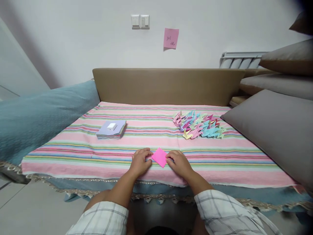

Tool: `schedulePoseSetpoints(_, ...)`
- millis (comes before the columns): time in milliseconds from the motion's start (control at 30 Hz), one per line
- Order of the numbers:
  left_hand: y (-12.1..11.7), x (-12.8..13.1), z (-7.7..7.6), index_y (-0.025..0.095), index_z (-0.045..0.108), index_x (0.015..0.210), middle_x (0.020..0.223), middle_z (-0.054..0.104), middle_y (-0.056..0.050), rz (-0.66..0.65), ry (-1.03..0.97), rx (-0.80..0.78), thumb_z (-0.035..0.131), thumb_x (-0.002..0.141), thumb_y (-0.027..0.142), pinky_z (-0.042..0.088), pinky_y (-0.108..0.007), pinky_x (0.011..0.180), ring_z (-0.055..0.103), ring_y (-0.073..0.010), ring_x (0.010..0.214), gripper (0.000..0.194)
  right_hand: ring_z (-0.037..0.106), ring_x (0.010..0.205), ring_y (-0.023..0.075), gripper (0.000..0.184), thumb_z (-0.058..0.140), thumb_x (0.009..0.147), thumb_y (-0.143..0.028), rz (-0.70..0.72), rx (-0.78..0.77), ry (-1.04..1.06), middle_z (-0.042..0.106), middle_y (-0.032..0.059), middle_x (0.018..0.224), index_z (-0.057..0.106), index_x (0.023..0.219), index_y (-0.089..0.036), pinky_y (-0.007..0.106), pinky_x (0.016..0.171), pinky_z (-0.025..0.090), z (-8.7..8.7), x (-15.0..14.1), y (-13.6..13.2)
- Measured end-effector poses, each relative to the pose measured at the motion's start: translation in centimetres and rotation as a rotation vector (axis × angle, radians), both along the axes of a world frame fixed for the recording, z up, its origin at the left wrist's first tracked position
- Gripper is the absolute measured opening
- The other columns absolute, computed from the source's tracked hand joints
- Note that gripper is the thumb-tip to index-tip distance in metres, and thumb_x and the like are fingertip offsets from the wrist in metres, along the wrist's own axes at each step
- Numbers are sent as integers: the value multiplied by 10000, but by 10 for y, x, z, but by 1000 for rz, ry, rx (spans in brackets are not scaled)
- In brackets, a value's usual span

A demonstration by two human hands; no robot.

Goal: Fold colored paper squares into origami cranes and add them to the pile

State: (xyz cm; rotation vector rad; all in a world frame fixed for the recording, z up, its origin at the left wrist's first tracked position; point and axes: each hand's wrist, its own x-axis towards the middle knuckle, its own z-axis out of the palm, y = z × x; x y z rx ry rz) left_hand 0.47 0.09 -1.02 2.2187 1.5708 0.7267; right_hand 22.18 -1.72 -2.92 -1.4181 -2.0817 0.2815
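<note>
A small bright pink folded paper square (159,157) lies on the striped cloth, turned so that its corners point up, down and sideways. At its left corner is my left hand (141,161), the index fingertip by the paper's edge and the thumb held apart below. My right hand (180,164) has its thumb and fingertips closed at the right corner of the paper. Farther back to the right lies a cluster of folded paper cranes (199,125) in several colours. Back on the left sits a stack of coloured paper sheets (105,130) with a small white box (112,126) on top.
The striped cloth (73,147) covers the sofa seat. Behind it rises a brown backrest (166,86). Grey cushions (274,130) are piled on the right, and a blue-covered armrest (49,111) is on the left. A pink note (171,38) is stuck to the wall.
</note>
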Motion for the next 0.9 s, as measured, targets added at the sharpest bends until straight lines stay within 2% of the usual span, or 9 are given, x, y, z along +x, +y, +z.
schedulePoseSetpoints(133,0,1,-1,263,658,969,1202,595,-13,8,3,9,582,683,204,349,-421,974,486,-238,1129,301,501,956,201,205,548,819,-250,-31,-16,-20,627,46,978,642,999,-223,336,858,369,-1,-1,-1)
schedulePoseSetpoints(433,-1,3,1,263,673,873,1158,618,-17,24,3,21,607,711,301,363,-414,953,502,-241,1111,179,487,979,208,225,524,832,-251,-34,-23,-14,606,52,1043,639,1024,-228,348,875,367,-2,-1,-2)
schedulePoseSetpoints(633,-2,4,1,273,675,915,1189,599,-20,41,37,22,639,679,308,355,-419,953,490,-254,1121,240,490,987,202,238,511,845,-270,-33,-23,-34,612,53,1052,622,1050,-222,342,874,363,1,-1,-2)
schedulePoseSetpoints(733,-3,6,2,286,688,880,1194,594,-15,57,57,23,641,687,328,356,-427,936,486,-256,1118,203,492,994,207,281,503,855,-360,-44,-29,-60,608,60,1062,611,1072,-219,345,878,359,5,-4,-5)
schedulePoseSetpoints(900,-5,8,2,275,688,836,1182,603,-13,53,77,56,645,697,345,343,-434,941,488,-254,1105,161,480,1021,242,575,585,725,-593,-67,-34,-130,584,79,1109,560,1162,-219,363,870,363,10,-11,-11)
